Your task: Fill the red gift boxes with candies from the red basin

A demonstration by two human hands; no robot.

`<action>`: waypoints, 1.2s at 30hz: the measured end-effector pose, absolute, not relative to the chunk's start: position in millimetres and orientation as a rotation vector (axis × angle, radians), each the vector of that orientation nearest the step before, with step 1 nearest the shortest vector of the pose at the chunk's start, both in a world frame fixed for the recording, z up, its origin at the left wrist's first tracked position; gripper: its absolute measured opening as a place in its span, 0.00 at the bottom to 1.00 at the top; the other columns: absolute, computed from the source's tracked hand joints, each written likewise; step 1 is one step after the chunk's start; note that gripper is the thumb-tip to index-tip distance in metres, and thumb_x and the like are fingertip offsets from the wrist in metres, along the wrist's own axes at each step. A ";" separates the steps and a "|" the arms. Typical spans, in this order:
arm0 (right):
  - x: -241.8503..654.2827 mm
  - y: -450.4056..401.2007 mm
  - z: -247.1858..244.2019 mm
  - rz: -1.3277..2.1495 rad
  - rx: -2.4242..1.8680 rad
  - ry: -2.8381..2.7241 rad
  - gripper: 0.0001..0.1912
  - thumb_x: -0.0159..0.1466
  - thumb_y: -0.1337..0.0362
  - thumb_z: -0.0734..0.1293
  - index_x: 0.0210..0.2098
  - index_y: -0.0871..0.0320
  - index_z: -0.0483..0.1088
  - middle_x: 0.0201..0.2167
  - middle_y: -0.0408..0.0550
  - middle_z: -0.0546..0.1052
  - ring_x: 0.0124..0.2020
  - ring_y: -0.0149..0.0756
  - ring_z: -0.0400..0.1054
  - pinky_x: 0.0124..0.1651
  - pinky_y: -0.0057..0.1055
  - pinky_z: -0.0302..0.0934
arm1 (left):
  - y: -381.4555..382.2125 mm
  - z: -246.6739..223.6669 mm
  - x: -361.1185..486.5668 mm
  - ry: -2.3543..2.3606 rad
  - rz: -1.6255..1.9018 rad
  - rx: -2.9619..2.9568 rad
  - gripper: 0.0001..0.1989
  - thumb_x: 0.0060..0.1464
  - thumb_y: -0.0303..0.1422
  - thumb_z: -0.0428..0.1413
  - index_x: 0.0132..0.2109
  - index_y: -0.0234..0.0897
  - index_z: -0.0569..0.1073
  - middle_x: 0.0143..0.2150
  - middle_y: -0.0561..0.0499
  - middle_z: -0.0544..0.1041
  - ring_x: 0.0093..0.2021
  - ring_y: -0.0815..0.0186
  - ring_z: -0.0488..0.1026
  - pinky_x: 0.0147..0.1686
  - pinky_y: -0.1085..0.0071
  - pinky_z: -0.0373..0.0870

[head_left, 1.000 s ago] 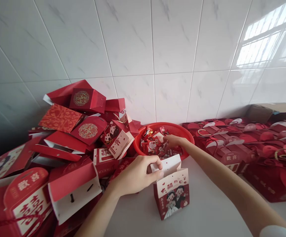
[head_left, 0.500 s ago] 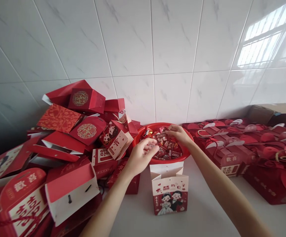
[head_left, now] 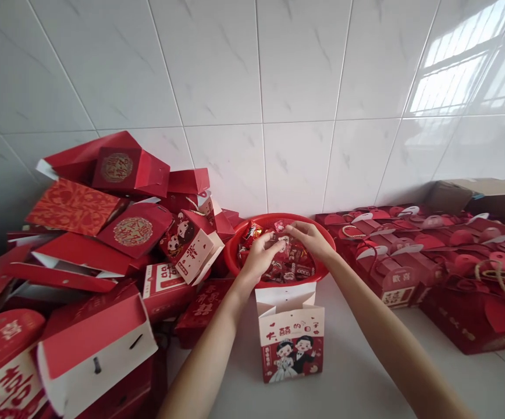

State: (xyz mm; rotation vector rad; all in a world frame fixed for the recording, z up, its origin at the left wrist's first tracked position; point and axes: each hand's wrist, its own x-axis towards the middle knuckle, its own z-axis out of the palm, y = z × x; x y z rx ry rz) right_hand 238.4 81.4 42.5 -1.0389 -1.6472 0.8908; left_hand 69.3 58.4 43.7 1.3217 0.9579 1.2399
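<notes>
A red plastic basket (head_left: 230, 265) with a perforated wall holds many wrapped candies (head_left: 294, 272). My left hand (head_left: 259, 256) is over its left part, fingers curled and thumb bent in around a wrapped candy, partly hidden. Opposite it, my right hand (head_left: 311, 237) reaches over the basket's right rim, thumb and fingertips closed together on a wrapped candy. The two hands' fingertips are close to each other. In front of the basket, between my forearms, stands an upright gift box (head_left: 291, 343), its top open, with a cartoon bride and groom on it.
A tall heap of unclosed red gift boxes (head_left: 132, 230) fills the left side. Rows of closed red boxes (head_left: 398, 279) with handles stand on the right, a brown cardboard box (head_left: 475, 195) behind them. White tiled wall (head_left: 217, 64) rises behind the table (head_left: 348, 372).
My hands have drawn closer together over the basket, the right moving inward. The view has shifted slightly; the open gift box stays upright in front of the basket.
</notes>
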 end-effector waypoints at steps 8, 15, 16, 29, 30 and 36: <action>257.9 126.8 33.7 0.748 -1.612 -1.948 0.17 0.46 0.55 0.78 0.22 0.57 0.69 0.20 0.43 0.72 0.26 0.35 0.67 0.29 0.29 0.58 | 63.6 44.0 60.1 1.052 1.427 0.927 0.14 0.40 0.40 0.63 0.33 0.39 0.71 0.28 0.54 0.75 0.32 0.64 0.75 0.29 0.73 0.66; 250.5 119.5 26.7 0.998 -1.723 -2.497 0.21 0.32 0.55 0.83 0.19 0.56 0.72 0.18 0.41 0.73 0.22 0.34 0.67 0.27 0.30 0.60 | 62.9 45.8 62.4 0.990 1.480 0.778 0.11 0.39 0.37 0.60 0.31 0.39 0.71 0.26 0.55 0.74 0.31 0.64 0.76 0.32 0.70 0.71; 249.4 117.1 26.3 1.029 -1.713 -2.545 0.21 0.33 0.54 0.82 0.19 0.56 0.72 0.17 0.41 0.73 0.21 0.33 0.67 0.26 0.29 0.60 | 62.2 46.1 62.6 0.981 1.483 0.765 0.10 0.39 0.37 0.60 0.31 0.39 0.70 0.26 0.55 0.74 0.31 0.64 0.77 0.33 0.69 0.72; 244.1 115.8 39.5 0.351 -1.839 -2.420 0.16 0.54 0.70 0.70 0.42 0.58 0.76 0.45 0.58 0.78 0.48 0.54 0.72 0.40 0.35 0.62 | 60.1 45.8 60.4 0.945 1.483 0.779 0.12 0.39 0.39 0.60 0.31 0.39 0.71 0.26 0.54 0.76 0.29 0.65 0.75 0.28 0.73 0.66; 242.9 116.8 39.7 0.355 -1.821 -2.453 0.19 0.53 0.70 0.70 0.45 0.57 0.76 0.47 0.57 0.78 0.49 0.53 0.72 0.40 0.34 0.62 | 60.0 45.9 60.4 0.944 1.482 0.785 0.12 0.38 0.39 0.60 0.31 0.39 0.71 0.25 0.55 0.75 0.28 0.65 0.74 0.27 0.73 0.66; 233.2 127.1 37.3 0.440 -1.763 -2.575 0.29 0.50 0.75 0.70 0.53 0.55 0.74 0.45 0.54 0.78 0.45 0.49 0.73 0.38 0.32 0.62 | 58.5 48.7 60.8 0.936 1.482 0.798 0.11 0.37 0.40 0.59 0.29 0.38 0.70 0.23 0.56 0.72 0.25 0.69 0.70 0.27 0.73 0.64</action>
